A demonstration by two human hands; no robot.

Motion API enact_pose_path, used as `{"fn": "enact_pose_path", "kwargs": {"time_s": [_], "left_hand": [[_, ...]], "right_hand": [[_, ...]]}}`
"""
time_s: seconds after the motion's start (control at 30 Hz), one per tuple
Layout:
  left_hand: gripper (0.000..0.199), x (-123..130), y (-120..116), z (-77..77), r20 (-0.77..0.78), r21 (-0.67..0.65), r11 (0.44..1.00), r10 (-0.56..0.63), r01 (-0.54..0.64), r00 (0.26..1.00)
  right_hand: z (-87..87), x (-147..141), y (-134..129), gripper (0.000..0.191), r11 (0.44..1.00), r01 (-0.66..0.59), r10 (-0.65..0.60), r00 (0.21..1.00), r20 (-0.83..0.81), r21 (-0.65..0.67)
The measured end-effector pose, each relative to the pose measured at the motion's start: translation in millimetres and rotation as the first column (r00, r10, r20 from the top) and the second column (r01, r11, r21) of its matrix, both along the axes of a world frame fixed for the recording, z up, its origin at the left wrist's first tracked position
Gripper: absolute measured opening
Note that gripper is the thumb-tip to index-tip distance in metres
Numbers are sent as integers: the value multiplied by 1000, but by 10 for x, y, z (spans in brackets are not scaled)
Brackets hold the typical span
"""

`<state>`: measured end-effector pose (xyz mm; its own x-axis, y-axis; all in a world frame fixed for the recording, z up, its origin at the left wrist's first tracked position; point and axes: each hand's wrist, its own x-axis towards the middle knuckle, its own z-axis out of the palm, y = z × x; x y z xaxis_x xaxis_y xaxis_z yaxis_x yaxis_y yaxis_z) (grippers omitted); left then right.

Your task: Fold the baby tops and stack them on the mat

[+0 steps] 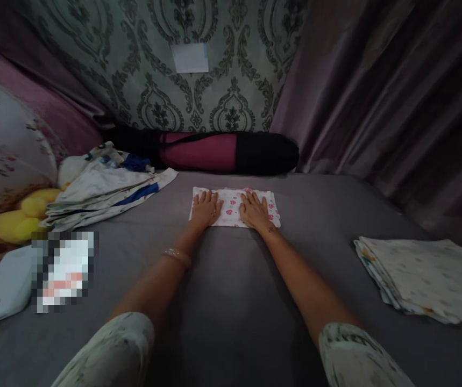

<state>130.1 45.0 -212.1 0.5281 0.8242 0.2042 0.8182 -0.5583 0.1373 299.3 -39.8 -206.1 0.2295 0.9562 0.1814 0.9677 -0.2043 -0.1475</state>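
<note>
A white cloth with pink prints lies folded in a flat rectangle on the grey sheet. My left hand rests palm down on its left part, fingers spread. On its right part my right hand lies flat, also palm down with the fingers apart. Between the two hands the middle of the cloth shows. Neither hand grips anything.
A stack of light cloths lies at the right. At the left are a loose cloth pile, a yellow plush thing and a whitish device. A black and maroon long bag lies along the wall.
</note>
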Motion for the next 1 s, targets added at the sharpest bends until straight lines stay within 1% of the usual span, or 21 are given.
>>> {"fn": "enact_pose_path", "kwargs": {"time_s": [0.07,0.13,0.3,0.37,0.43,0.53,0.6,0.67,0.8,1.0], "left_hand": [[56,3,9,-31,3,7,1000,7,-8,1000],[56,9,13,-29,2,-1,1000,12,-12,1000],[61,-22,1,66,-24,-77,997,0,-2,1000],[63,-74,-13,115,-36,-114,993,17,-21,999],[62,-150,-36,163,-43,-155,986,60,-66,997],[63,-283,-94,218,-47,-207,971,116,-123,992],[63,-360,-146,228,-31,-213,966,144,-147,989],[60,-415,-201,210,-2,-214,964,161,-158,987],[55,-473,-282,120,30,-204,966,169,-160,985],[52,-520,-281,15,93,-147,978,162,-148,982]], "right_hand": [[-10,-5,-2,52,1000,-5,5,1000,-1,10],[-7,-9,-2,53,1000,-8,8,1000,0,14],[8,7,10,52,1000,-12,12,1000,-15,-15],[21,34,13,53,999,-22,21,999,-32,-29],[46,80,4,54,999,-19,18,999,-49,-30],[96,185,-48,56,1000,27,-27,999,-41,-1],[120,265,-103,56,998,60,-59,998,-19,28],[123,335,-162,57,996,81,-81,997,-5,40],[76,403,-247,59,992,124,-124,992,-29,-16],[48,396,-266,60,991,124,-126,991,-47,-43]]}}
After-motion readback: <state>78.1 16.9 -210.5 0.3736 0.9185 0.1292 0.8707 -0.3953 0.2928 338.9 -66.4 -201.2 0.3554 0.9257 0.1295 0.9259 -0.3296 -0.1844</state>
